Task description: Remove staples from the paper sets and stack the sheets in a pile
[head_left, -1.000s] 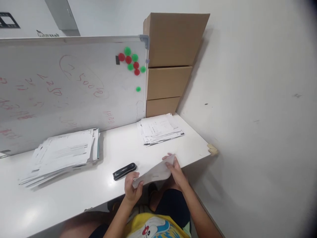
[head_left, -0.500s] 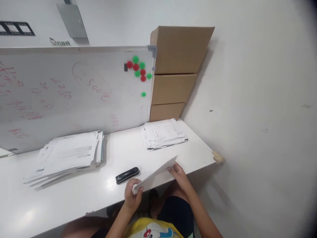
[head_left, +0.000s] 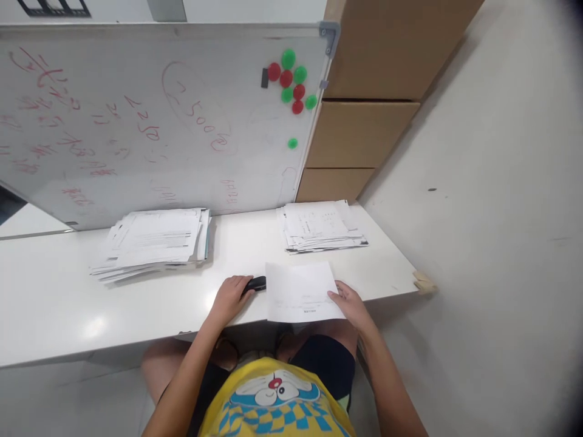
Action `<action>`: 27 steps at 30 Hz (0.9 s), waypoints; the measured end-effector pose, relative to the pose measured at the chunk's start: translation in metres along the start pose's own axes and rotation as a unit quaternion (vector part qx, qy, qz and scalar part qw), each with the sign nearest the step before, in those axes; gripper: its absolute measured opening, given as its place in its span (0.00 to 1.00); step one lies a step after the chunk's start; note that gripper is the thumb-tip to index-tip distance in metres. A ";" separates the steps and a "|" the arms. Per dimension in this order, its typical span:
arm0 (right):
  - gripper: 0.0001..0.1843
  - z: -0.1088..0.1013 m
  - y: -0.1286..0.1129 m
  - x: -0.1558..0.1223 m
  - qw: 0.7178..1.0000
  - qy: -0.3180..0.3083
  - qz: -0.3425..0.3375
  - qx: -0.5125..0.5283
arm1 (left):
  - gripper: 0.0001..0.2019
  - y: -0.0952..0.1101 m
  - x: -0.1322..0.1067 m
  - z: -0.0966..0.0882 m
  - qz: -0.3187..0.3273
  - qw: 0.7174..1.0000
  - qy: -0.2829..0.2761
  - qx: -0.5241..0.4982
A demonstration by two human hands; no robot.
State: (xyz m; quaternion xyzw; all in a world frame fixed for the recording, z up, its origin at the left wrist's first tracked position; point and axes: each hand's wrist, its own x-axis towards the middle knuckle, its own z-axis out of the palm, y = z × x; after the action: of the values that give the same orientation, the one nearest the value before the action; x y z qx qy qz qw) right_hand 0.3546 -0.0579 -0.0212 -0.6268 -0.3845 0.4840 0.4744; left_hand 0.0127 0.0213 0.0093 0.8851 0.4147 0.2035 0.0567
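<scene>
My left hand (head_left: 234, 296) is closed over a black stapler (head_left: 259, 283) lying on the white table. Its fingers cover most of the stapler, and one end sticks out toward the paper. My right hand (head_left: 350, 303) pinches the right edge of a white sheet of paper (head_left: 298, 292), thumb on top. The sheet faces up at the table's front edge, with faint print along its lower part. Its left edge overlaps the tip of the stapler.
A thick stack of papers (head_left: 157, 237) lies on the table's left part, and a smaller stack of papers (head_left: 319, 224) at the back right. Behind stands a whiteboard (head_left: 191, 176) with red writing and round magnets. Cardboard boxes (head_left: 359, 133) are piled by the right wall.
My left hand has let go of the paper and moved onto the stapler. The sheet, held upright on edge before, now lies flatter in my right hand. The view has tilted down.
</scene>
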 end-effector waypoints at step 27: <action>0.16 -0.011 -0.007 -0.007 0.999 -0.033 0.032 -0.004 | 0.17 0.004 -0.001 0.014 0.043 0.997 0.059 -0.026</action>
State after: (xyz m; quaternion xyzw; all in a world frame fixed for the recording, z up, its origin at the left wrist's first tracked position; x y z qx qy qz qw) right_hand 0.3638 -0.0647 -0.0118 -0.6242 -0.3814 0.5176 0.4438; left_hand 0.0207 0.0187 -0.0029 0.8868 0.3736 0.2681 0.0461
